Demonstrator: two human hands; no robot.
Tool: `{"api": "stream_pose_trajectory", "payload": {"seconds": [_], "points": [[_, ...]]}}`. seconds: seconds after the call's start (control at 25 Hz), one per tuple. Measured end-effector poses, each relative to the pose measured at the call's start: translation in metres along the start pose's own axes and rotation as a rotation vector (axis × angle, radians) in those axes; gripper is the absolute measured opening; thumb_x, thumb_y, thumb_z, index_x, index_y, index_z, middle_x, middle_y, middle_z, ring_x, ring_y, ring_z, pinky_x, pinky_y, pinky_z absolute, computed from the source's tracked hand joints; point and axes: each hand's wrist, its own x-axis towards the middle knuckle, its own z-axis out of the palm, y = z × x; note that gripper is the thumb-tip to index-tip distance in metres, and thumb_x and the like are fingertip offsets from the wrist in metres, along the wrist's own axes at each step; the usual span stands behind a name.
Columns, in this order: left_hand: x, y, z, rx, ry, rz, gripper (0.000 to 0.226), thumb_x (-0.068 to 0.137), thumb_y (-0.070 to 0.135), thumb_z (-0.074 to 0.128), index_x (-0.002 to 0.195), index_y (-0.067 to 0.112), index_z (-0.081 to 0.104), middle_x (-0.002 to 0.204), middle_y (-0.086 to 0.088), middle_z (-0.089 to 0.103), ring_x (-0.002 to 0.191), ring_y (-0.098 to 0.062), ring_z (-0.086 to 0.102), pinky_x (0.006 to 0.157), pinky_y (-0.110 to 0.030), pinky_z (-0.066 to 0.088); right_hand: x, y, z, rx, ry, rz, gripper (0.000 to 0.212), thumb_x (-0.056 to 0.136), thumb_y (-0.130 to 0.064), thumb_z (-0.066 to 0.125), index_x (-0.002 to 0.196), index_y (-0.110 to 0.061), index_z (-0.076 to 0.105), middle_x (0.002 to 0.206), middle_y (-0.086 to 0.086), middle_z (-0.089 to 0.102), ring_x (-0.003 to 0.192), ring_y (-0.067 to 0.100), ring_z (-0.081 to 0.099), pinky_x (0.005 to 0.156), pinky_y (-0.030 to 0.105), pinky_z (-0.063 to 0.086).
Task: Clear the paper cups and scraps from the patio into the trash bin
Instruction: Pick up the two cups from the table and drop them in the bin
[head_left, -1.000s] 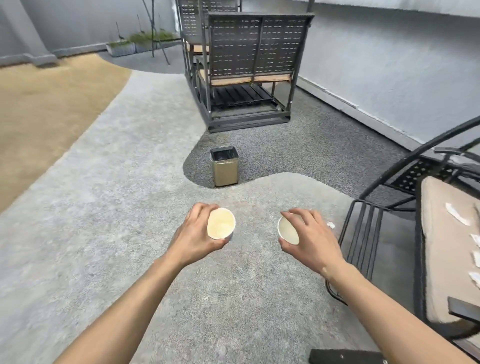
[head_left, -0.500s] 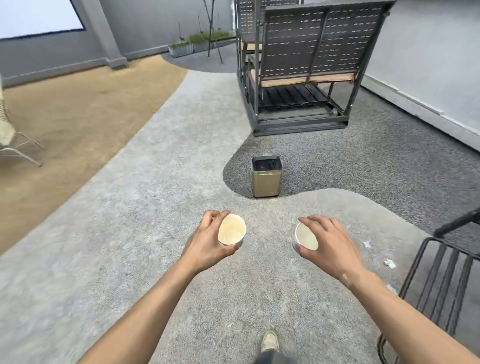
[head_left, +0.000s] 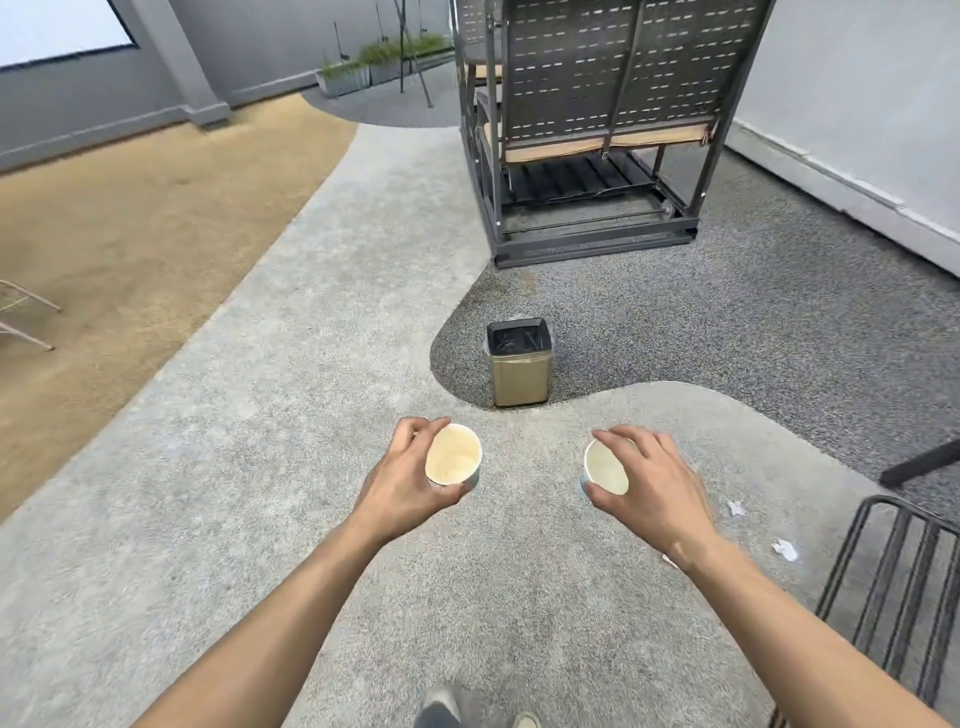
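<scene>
Holding cups (head_left: 453, 457) (one per grip); bin (head_left: 520, 375) ahead

Grey pebbled patio floor (head_left: 260, 467), tan gravel patch (head_left: 130, 208), dark metal swing bench (head_left: 597, 104), grey walls (head_left: 857, 78), planters (head_left: 363, 73)

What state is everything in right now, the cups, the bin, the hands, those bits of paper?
Left hand: grips the left cup.
Left cup: held, tilted toward the camera, looks empty.
Right hand: grips the right cup.
Right cup: held, tilted, looks empty.
Trash bin: upright on the ground ahead, open top, dark liner.
Paper scraps: lying on the ground at right, not yet picked up.
</scene>
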Motion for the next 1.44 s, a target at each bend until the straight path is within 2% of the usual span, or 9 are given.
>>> {"api": "stream_pose_trajectory", "payload": {"seconds": [0.24,0.52,0.84,1.04,1.16,1.44], "points": [[0.076,-0.019,0.007,-0.02,0.022,0.031,0.087,0.065,0.076,0.067,0.139,0.041,0.035,0.123,0.02,0.032,0.108,-0.005,0.048,0.089,-0.033,0.05,0.068,0.009,0.013,-0.009,-0.03,0.016,0.067,0.076,-0.06,0.061,0.137,-0.039,0.042,0.137,-0.016,0.043,0.127,0.01,0.032,0.087,0.038,0.049],[0.195,-0.066,0.002,-0.045,0.023,0.048,0.085,0.068,0.073,0.068,0.138,0.042,0.033,0.124,0.019,0.032,0.107,-0.005,0.05,0.086,-0.027,0.048,0.208,-0.009,0.032,-0.017,-0.021,-0.027,0.066,0.076,-0.057,0.063,0.136,-0.039,0.043,0.136,-0.014,0.044,0.125,0.01,0.035,0.087,0.038,0.049],[0.32,-0.105,-0.016,-0.032,-0.015,0.056,0.085,0.07,0.074,0.066,0.14,0.042,0.03,0.122,0.023,0.027,0.103,-0.004,0.048,0.085,-0.031,0.052,0.347,-0.032,0.054,-0.059,-0.014,-0.038,0.065,0.075,-0.057,0.064,0.135,-0.037,0.046,0.133,-0.013,0.047,0.12,0.012,0.035,0.084,0.035,0.048],[0.391,-0.12,-0.014,-0.011,-0.05,0.044,0.087,0.069,0.078,0.061,0.141,0.042,0.029,0.124,0.021,0.028,0.1,-0.004,0.048,0.08,-0.03,0.052,0.415,-0.021,0.071,-0.057,-0.022,-0.017,0.065,0.075,-0.055,0.064,0.135,-0.034,0.047,0.133,-0.011,0.049,0.12,0.013,0.036,0.086,0.033,0.045],[0.441,-0.126,-0.004,-0.038,-0.056,0.03,0.089,0.068,0.078,0.062,0.142,0.041,0.029,0.126,0.02,0.029,0.102,-0.003,0.048,0.078,-0.023,0.047,0.463,-0.004,0.081,-0.062,-0.038,-0.026,0.065,0.076,-0.056,0.063,0.136,-0.034,0.047,0.134,-0.012,0.048,0.12,0.013,0.037,0.089,0.033,0.045],[0.574,-0.121,0.03,-0.003,-0.105,-0.028,0.09,0.069,0.067,0.069,0.144,0.04,0.026,0.131,0.014,0.03,0.106,-0.006,0.048,0.077,-0.021,0.044,0.598,0.05,0.092,-0.039,-0.11,-0.061,0.065,0.079,-0.055,0.061,0.138,-0.034,0.043,0.137,-0.012,0.045,0.123,0.013,0.035,0.092,0.033,0.046]]}}
